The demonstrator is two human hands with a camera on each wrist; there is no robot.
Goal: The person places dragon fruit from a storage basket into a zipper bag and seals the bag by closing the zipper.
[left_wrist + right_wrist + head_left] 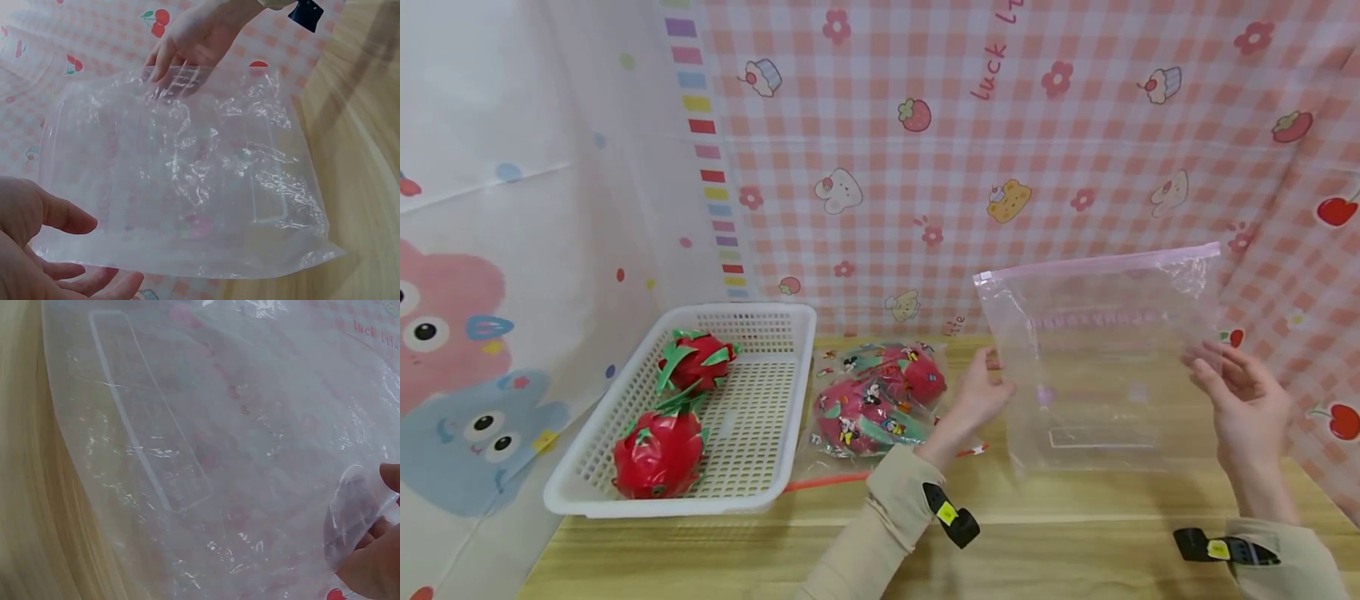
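Note:
A clear zip bag (pixel 1105 375) with a pink zip strip along its top stands upright over the table between both hands, and it looks flat. My left hand (pixel 981 390) is at its left side; in the left wrist view the thumb (pixel 72 217) is spread apart from the fingers, which lie at the bag's near edge. The right hand (pixel 1247 404) holds the opposite edge, with fingers behind the plastic and the thumb in front. Through the film in the right wrist view, a fingertip (pixel 347 515) presses against the bag.
Left of the hands stands a white plastic basket (pixel 808 358) with two toy dragon fruits (pixel 658 454) in it. Beside it lies a printed, filled bag (pixel 876 404) with more dragon fruits inside and a red strip. Patterned cloth (pixel 880 275) hangs behind the wooden table (pixel 1037 550).

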